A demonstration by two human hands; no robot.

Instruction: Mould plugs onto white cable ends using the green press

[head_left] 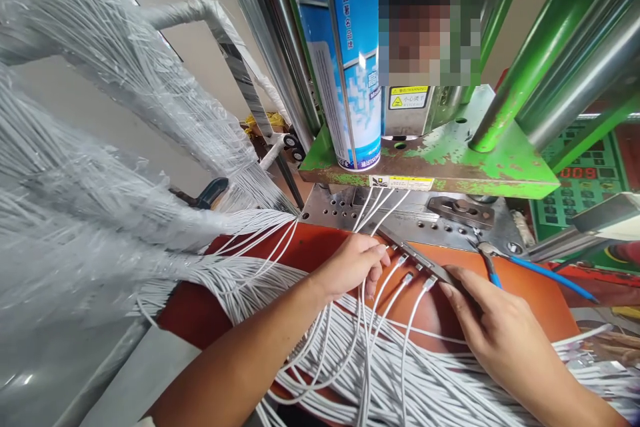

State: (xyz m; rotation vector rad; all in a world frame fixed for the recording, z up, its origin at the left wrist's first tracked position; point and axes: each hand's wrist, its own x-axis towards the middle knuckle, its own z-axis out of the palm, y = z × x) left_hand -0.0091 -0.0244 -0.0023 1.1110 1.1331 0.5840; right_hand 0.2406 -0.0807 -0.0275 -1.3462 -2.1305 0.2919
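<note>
My left hand [350,268] is curled at the edge of a slim steel mould strip [415,255], its fingertips close to the strip and over several white cables [370,347]. My right hand [495,327] lies across the strip's lower end, with the thumb on top. Metal cable connectors [427,283] stick out from the strip's near side, between my hands. The cables fan out beneath both hands across an orange-red rubber mat [525,307]. Part of the strip is hidden under my right hand.
Plastic-wrapped white cable bundles [125,80] fill the left. Ahead stand a green press platen [440,163], steel columns [265,33] and a steel mould plate [340,210]. Blue-handled pliers [493,267] lie right of my hands. A blue-white can [340,60], a control panel [580,173] and a person [430,13] are beyond.
</note>
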